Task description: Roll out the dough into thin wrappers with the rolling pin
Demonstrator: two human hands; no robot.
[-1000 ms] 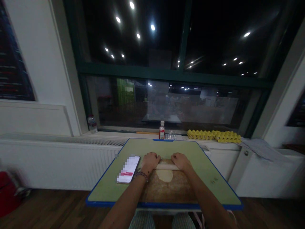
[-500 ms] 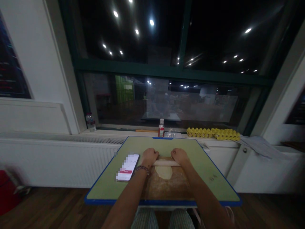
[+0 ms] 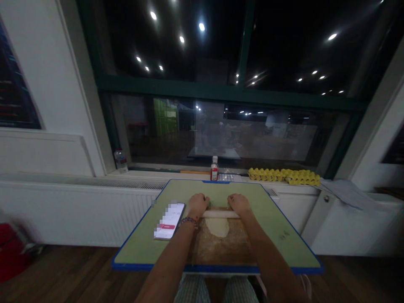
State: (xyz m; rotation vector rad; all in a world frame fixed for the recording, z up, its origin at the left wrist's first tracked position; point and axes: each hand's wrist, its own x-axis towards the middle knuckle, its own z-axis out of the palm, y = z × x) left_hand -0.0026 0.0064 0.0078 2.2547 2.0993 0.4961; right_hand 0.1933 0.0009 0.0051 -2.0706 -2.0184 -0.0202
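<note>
A pale rolling pin (image 3: 220,214) lies crosswise over the far part of a flattened sheet of dough (image 3: 218,227). Under the dough is a brown wooden board (image 3: 221,250) dusted with flour. At the pin's left end my left hand (image 3: 198,204) is closed, a beaded bracelet on its wrist. My right hand (image 3: 239,203) is curled over the right end. The palms and the pin's ends are hidden beneath the hands. The dough's far edge is partly covered by the pin.
The board rests on a green folding table (image 3: 139,248) with a blue rim. Left of my forearm lies a lit phone (image 3: 169,221). Along the windowsill stand a red-labelled bottle (image 3: 214,169), yellow egg trays (image 3: 284,176) and a clear water bottle (image 3: 120,160). A red bucket (image 3: 14,252) is at far left.
Both hands and the rolling pin sit very slightly farther from me. The dough looks much the same, and the camera view has shifted a little.
</note>
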